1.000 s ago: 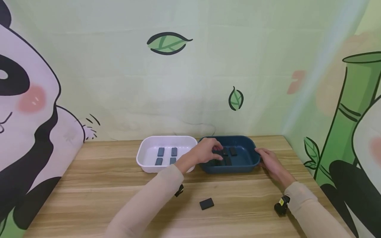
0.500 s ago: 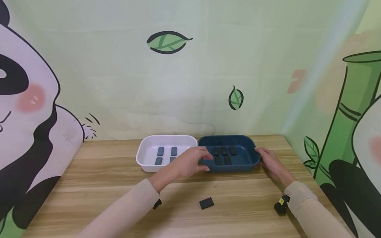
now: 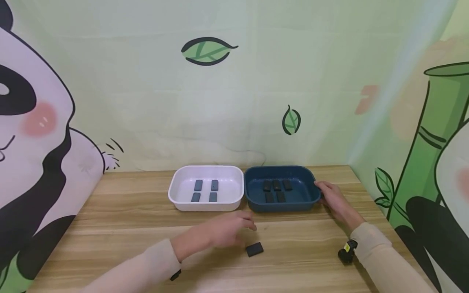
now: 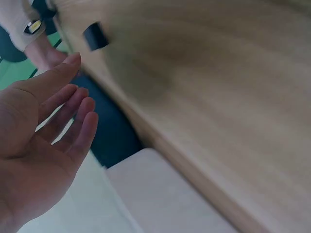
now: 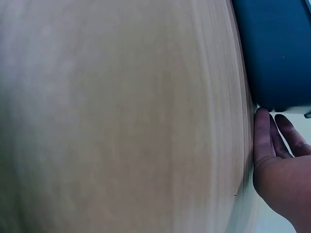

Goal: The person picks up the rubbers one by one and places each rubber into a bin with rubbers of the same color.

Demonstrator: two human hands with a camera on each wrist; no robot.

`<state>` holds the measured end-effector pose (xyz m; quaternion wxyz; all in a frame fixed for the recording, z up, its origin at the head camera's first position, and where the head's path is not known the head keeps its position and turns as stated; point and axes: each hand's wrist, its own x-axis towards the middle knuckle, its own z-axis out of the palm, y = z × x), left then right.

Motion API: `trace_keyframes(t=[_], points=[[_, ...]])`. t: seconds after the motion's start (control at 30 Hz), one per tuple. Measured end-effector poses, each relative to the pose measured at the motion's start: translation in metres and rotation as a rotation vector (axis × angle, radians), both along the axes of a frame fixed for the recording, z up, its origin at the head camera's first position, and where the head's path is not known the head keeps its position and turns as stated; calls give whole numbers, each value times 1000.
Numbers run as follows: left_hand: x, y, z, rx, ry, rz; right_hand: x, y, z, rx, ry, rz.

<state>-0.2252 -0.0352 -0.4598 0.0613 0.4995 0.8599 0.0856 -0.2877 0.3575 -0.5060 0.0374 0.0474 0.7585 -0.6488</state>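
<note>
My left hand [image 3: 225,231] hovers over the table with nothing in it, its fingers loosely bent and apart in the left wrist view. Just beyond its fingertips a small flat black rectangular block [image 3: 254,249] lies on the wood. My right hand [image 3: 332,199] holds the right end of a dark blue tub [image 3: 282,207], thumb side up at the rim and the other fingers lower against the outer wall. In the right wrist view, fingers [image 5: 262,133] reach to the tub's wall. Several black blocks [image 3: 276,185] lie inside the tub in two rows.
A white tub [image 3: 205,206] stands directly left of the blue one, with several grey-blue blocks [image 3: 198,185] in it. Both stand at the back of the wooden table [image 3: 121,228], before a printed cloth backdrop [image 3: 146,101]. A camera [image 3: 347,253] is strapped to the right wrist.
My left hand has come out of the blue tub and moved down and left to beside the loose block. One more block shows in the tub, uncovered by the hand. The right hand has stayed put.
</note>
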Motion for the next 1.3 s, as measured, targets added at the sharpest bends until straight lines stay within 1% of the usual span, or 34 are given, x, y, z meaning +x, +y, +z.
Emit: trace_keyframes(t=[0.17, 0.27, 0.37, 0.5, 0.77, 1.0, 1.2, 1.3], points=[[7, 1, -10, 16, 37, -55, -1, 0, 0, 4, -1, 0], [10, 4, -13, 32, 42, -86, -1, 0, -1, 7, -5, -3], [11, 6, -17, 38, 32, -99, -1, 0, -2, 10, -5, 2], [12, 9, -20, 38, 15, -100, -1, 0, -2, 10, -2, 5], [13, 15, -20, 35, 5, -111, -1, 0, -1, 25, -3, 6], [9, 13, -22, 39, -44, -89, 0, 0, 0, 39, -3, 0], [7, 11, -22, 43, -80, -84, 0, 0, 0, 41, -13, 7], [5, 13, -23, 54, -107, -82, -1, 0, -1, 47, -26, 11]])
